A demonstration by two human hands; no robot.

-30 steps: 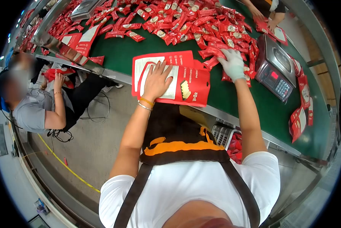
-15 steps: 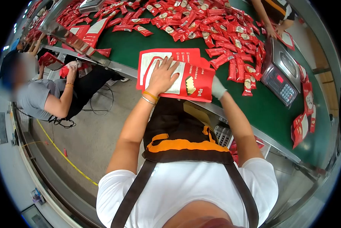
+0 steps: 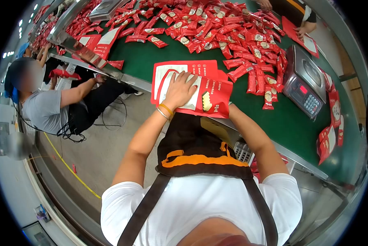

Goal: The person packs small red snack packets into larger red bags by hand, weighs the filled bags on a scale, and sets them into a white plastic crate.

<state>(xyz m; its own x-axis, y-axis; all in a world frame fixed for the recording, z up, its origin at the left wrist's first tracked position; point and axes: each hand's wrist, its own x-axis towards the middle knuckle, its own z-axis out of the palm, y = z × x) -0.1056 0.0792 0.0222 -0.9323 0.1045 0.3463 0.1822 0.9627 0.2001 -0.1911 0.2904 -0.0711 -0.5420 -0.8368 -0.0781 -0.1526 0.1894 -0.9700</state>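
Observation:
My left hand (image 3: pixel 179 91), with two bands at the wrist, lies flat on a red packaging pouch (image 3: pixel 217 91), its fingers slightly spread. Another red and white pouch (image 3: pixel 204 67) shows beneath it, extending over the green table (image 3: pixel 137 59). At the upper pouch's right end, my right hand (image 3: pixel 231 105) is mostly hidden by the pouch. Only a bit of its pale glove shows beside the pouch edge, and the fingers are out of sight. Small red wrapped packets (image 3: pixel 249 67) lie in a large heap just beyond the pouches.
A metal scale (image 3: pixel 305 82) with a lit red display stands to the right. Filled red pouches (image 3: pixel 329 139) lie past it. Another person's hand (image 3: pixel 302 32) touches a pouch at the upper right. At left, a person in a grey shirt (image 3: pixel 46 108) sits by the metal table edge.
My right hand has slid further behind the pouch, hiding most of its glove. My left hand stays flat on top. The upper-right person's pouch has moved back and left.

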